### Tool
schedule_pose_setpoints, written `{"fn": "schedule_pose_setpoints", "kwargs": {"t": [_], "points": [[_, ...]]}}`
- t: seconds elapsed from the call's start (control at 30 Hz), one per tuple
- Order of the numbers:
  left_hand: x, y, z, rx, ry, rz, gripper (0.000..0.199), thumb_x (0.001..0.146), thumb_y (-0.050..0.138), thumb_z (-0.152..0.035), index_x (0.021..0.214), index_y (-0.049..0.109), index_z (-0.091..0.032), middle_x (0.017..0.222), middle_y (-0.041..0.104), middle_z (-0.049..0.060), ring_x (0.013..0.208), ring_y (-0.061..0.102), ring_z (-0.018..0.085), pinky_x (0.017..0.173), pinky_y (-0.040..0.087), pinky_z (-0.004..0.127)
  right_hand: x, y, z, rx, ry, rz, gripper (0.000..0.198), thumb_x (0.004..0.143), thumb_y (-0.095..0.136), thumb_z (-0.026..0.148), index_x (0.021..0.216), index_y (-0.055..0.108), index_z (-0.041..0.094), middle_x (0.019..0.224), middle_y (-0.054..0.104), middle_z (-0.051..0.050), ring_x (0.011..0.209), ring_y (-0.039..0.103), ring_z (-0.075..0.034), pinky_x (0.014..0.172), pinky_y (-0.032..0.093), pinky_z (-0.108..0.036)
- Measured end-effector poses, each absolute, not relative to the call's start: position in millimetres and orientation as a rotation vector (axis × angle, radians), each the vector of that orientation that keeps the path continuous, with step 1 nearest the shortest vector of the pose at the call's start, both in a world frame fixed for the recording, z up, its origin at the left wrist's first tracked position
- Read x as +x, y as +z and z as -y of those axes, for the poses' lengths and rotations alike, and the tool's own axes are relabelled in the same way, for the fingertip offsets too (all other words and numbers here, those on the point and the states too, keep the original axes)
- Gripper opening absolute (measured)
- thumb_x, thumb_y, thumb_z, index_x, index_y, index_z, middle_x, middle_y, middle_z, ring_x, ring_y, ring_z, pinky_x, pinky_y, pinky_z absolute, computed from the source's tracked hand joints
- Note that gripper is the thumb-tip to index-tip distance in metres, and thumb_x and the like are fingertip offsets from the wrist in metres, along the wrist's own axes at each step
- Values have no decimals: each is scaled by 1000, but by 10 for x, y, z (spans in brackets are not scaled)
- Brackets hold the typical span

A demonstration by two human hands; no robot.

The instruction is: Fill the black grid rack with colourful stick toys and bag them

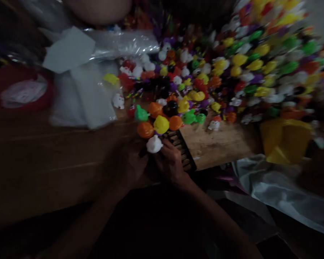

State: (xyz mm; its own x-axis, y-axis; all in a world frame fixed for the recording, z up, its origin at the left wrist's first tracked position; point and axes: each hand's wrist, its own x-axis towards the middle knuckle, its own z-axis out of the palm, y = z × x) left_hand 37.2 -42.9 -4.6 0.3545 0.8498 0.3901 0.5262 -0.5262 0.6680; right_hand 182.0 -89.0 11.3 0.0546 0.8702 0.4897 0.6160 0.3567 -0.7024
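Beside the right hand [172, 160], a black rack [185, 151] slants far-left to near-right, grip of fingers [169, 147] unclear.

Dim workshop, seemingly, wooden table [56, 162], heaped colourful toy figures [220, 65], slotted black tray [187, 151], translucent bags [90, 97]

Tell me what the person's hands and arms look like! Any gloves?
No gloves: the bare left hand and bare right hand lead to a bare left forearm and bare right forearm, with no sleeves showing. I see no watch; it's too dark to spot rings.
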Motion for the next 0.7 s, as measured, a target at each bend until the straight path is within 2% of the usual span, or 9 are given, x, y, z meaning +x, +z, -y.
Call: {"fn": "schedule_pose_setpoints", "kwargs": {"t": [0.13, 0.27, 0.33, 0.5, 0.63, 0.7], "points": [[387, -7, 428, 2166, 959, -1215, 19, 78, 56, -4, 76, 70, -19, 82, 74, 4, 80, 68, 21, 76, 52, 33, 1843, 119, 863, -1287, 357, 1668, 19, 94, 56, 11, 79, 66, 17, 83, 65, -6, 74, 63, -14, 65, 50, -23], [356, 89, 398, 2166, 833, -1256, 17, 79, 60, -6, 75, 70, -18, 86, 75, 5, 83, 69, 21, 82, 53, 34, 1814, 121, 832, -1274, 324, 1657, 18, 94, 53, 10, 82, 65, 18, 87, 66, -6, 76, 63, -14, 67, 50, -23], [323, 183, 398, 2178, 782, -1238, 16, 79, 60, -7, 77, 71, -18, 86, 75, 5, 81, 68, 20, 79, 53, 31, 1785, 109, 839, -1267, 313, 1672, 19, 95, 52, 11, 80, 63, 18, 86, 66, -6, 76, 63, -14, 67, 50, -23], [268, 246, 409, 2202, 753, -1228, 14, 81, 57, -14, 78, 71, -18, 81, 73, 5, 74, 67, 20, 67, 50, 29, 1822, 73, 837, -1263, 390, 1728, 25, 99, 49, 19, 82, 66, 17, 85, 64, -8, 79, 63, -16, 71, 51, -25], [321, 58, 394, 2201, 860, -1193, 21, 76, 54, -16, 85, 73, -19, 91, 75, 7, 84, 69, 25, 79, 53, 35, 1952, 86, 800, -1211, 517, 1840, 27, 104, 47, 27, 97, 71, 18, 90, 67, -8, 83, 63, -17, 75, 51, -27], [342, -20, 373, 2192, 873, -1207, 25, 74, 53, -17, 87, 74, -19, 92, 76, 8, 84, 69, 26, 80, 55, 36, 1977, 81, 785, -1209, 527, 1877, 27, 104, 49, 30, 98, 72, 18, 90, 67, -8, 84, 64, -18, 76, 51, -27]]}}
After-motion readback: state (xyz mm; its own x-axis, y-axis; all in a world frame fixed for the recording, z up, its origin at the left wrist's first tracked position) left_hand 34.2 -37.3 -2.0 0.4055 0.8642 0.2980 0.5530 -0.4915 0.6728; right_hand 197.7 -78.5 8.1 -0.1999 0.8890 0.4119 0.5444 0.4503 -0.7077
